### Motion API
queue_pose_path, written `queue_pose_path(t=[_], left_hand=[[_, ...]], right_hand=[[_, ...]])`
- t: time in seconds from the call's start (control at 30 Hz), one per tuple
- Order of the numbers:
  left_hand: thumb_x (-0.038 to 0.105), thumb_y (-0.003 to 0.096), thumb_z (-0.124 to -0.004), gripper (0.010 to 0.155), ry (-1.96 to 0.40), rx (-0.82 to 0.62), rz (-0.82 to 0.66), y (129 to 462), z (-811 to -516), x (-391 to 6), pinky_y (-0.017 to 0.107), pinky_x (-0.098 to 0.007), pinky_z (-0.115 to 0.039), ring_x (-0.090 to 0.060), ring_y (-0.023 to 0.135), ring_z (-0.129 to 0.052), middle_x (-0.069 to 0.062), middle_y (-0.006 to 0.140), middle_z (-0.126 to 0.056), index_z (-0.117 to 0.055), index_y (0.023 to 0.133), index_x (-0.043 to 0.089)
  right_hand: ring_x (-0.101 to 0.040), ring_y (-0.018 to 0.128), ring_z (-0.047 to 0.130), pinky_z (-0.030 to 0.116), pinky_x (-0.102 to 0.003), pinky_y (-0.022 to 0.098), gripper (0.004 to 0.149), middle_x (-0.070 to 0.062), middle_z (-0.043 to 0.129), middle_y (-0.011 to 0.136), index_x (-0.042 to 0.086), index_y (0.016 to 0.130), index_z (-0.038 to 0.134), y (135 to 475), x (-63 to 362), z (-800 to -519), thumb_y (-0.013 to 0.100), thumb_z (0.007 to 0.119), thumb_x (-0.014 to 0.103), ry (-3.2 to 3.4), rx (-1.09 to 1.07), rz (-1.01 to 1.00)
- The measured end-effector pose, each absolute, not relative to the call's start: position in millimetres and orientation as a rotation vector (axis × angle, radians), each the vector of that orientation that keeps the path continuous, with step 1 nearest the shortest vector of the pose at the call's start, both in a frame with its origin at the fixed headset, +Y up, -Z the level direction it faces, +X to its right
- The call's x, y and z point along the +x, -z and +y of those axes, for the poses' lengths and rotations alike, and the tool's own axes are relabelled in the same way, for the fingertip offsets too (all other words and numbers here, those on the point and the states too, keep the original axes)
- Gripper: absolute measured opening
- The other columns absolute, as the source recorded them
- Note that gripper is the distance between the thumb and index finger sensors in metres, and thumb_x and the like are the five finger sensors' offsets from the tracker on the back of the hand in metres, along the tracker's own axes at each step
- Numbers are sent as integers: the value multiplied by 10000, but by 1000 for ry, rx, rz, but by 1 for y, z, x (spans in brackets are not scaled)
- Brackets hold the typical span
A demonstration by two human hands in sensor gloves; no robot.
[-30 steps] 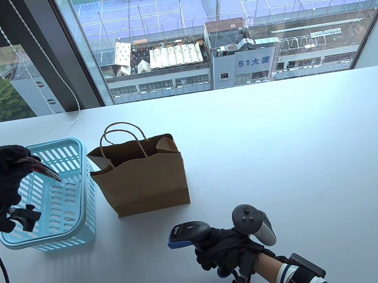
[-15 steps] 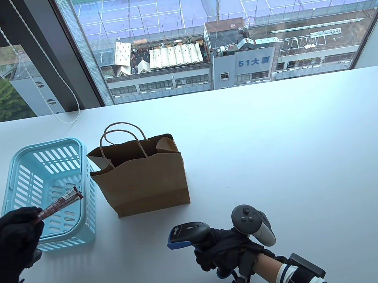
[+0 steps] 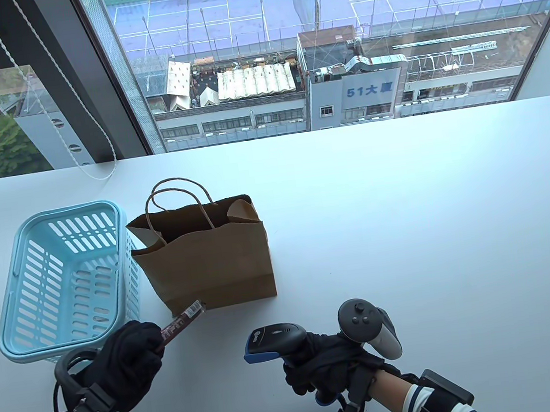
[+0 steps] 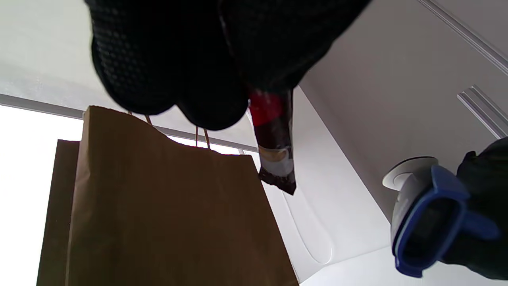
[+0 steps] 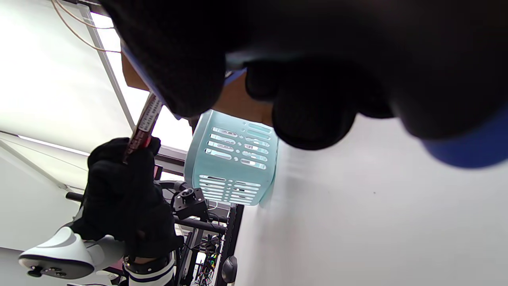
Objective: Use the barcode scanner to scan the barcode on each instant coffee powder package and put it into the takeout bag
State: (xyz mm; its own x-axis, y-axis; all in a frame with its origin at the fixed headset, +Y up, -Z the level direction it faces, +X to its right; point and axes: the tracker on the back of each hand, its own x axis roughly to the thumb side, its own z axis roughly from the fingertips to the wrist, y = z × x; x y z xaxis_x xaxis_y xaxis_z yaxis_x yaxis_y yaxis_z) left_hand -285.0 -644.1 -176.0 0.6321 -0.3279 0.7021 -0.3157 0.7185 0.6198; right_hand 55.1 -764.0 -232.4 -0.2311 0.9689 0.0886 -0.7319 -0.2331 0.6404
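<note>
Left hand (image 3: 127, 367) pinches one end of a slim coffee stick (image 3: 183, 322); its free end points up-right, ending just before the lower front edge of the brown paper bag (image 3: 211, 259). Right hand (image 3: 324, 360) grips the barcode scanner (image 3: 274, 339), whose blue-rimmed nose faces left toward the stick; the two are near, apart. Light-blue basket (image 3: 64, 282) stands just left of the bag. White worktop (image 3: 432, 221). Large window behind, tennis courts and rooftops beyond.
</note>
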Motion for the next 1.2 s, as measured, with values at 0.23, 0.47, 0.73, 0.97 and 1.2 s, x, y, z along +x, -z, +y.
queue_pose_path(t=[0.23, 0.47, 0.73, 0.97, 1.2], left_hand=[[204, 405, -870, 184, -34, 715, -1005, 172, -665, -275, 395, -405, -966, -209, 528, -1051, -62, 688, -828, -703, 398, 281], [211, 402, -869, 184, -29, 681, -1038, 170, -670, -271, 389, -398, -967, -202, 522, -1053, -59, 686, -830, -701, 399, 284], [217, 403, -868, 183, -28, 677, -1036, 170, -669, -271, 388, -395, -967, -197, 520, -1054, -59, 688, -830, -699, 403, 288], [260, 410, -865, 237, -27, 662, -1017, 173, -669, -274, 343, -356, -995, -169, 478, -1088, -64, 693, -867, -680, 549, 313], [318, 414, -815, 345, -32, 678, -992, 172, -659, -282, 267, -314, -1044, -127, 387, -1153, -74, 636, -973, -754, 749, 267]], right_hand=[[-364, 544, 952, 797, -542, 427, 655, -178, 807, 789, 49, 962, 561, 227, 55, -745, 438, 893, 259, -1903, 694, 285], [-361, 529, 954, 798, -548, 415, 602, -181, 814, 774, 28, 921, 626, 223, 51, -742, 428, 895, 245, -1938, 744, 262], [-345, 512, 965, 815, -524, 400, 643, -178, 817, 772, 23, 953, 577, 226, 52, -749, 444, 882, 273, -1859, 744, 325], [-341, 508, 968, 818, -519, 397, 620, -179, 820, 769, 31, 940, 596, 227, 52, -752, 447, 881, 276, -1851, 736, 351], [-340, 506, 970, 818, -519, 394, 619, -178, 823, 767, 31, 938, 600, 228, 54, -752, 445, 882, 278, -1843, 716, 372]])
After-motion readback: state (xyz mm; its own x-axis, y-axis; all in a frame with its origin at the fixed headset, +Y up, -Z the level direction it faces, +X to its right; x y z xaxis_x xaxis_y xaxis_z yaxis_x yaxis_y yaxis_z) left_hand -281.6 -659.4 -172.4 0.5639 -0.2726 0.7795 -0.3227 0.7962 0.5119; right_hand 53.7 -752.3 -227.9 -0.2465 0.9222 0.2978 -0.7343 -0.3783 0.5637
